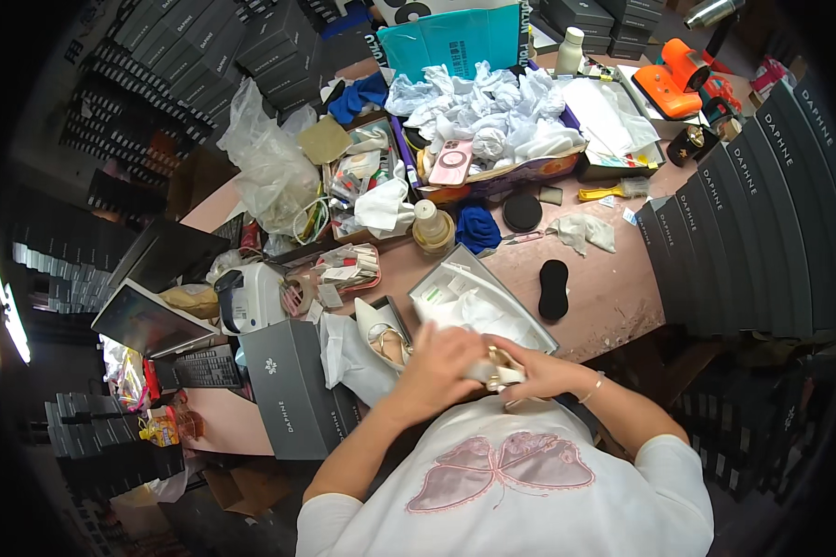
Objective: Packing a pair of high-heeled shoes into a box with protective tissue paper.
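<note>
White/gold shoe (504, 373), partly hidden, at near edge of table (613, 269). R hand (543, 373): fingers curled round it. L hand (442, 360): fingers bent, blurred, by its L side; can't tell grip. Just far: open box (502, 285) w/ tissue (478, 314). L: 2nd shoe (373, 322), white. Far R: blk pad (554, 290).

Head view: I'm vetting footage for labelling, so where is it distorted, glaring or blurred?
Head view: dark rim, grey shoebox stack at right bowed by the fisheye; light strip at far left blown out; left hand looks slightly blurred.
</note>
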A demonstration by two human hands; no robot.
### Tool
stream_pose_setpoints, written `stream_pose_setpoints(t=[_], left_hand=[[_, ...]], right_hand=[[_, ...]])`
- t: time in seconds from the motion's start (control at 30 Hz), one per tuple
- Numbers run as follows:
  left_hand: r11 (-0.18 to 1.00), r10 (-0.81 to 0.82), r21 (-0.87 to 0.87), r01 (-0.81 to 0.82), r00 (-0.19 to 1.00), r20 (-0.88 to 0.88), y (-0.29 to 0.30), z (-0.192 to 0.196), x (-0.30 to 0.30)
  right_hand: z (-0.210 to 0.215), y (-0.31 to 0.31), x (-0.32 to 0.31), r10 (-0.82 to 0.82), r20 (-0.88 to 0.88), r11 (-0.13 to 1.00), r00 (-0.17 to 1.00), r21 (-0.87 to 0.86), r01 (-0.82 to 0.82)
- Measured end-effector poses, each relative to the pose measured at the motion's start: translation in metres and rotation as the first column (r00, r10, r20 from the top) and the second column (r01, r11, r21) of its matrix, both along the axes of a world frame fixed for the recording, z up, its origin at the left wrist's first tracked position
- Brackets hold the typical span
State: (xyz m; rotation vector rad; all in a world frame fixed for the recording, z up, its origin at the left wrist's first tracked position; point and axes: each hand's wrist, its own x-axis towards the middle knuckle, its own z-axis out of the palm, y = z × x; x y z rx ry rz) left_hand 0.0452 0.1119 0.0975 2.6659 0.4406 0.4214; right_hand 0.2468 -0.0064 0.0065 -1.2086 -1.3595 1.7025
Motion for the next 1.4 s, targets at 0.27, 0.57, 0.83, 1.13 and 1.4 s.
stream_pose_setpoints(t=[0.27, 0.57, 0.83, 1.13, 1.4], left_hand=[[0.922, 0.091, -0.246, -0.3, 0.783, -0.615, 0.041, -0.123, 0.062], [0.873, 0.414, -0.102, -0.476, 0.837, -0.359, 0.049, -0.093, 0.033], [0.929, 0.354, 0.022, -0.369, 0.905, 0.237, 0.028, 0.018, 0.011], [0.921, 0.388, -0.106, -0.374, 0.892, 0.233, -0.001, 0.006, -0.045], [0.839, 0.371, -0.483, -0.251, 0.913, 0.17, -0.009, 0.005, -0.057]], right_hand=[[0.034, -0.037, 0.023, -0.414, 0.651, 0.909, 0.636, 0.329, 0.256], [0.03, -0.055, 0.051, -0.51, -0.01, 0.858, 0.86, -0.069, 0.508], [0.131, -0.031, 0.051, -0.233, -0.608, 0.962, 0.759, -0.261, 0.086], [0.04, 0.042, -0.048, -0.084, 0.467, 0.992, 0.88, 0.122, 0.03], [0.016, 0.026, -0.061, -0.6, -0.792, 0.789, 0.113, -0.609, -0.077]])
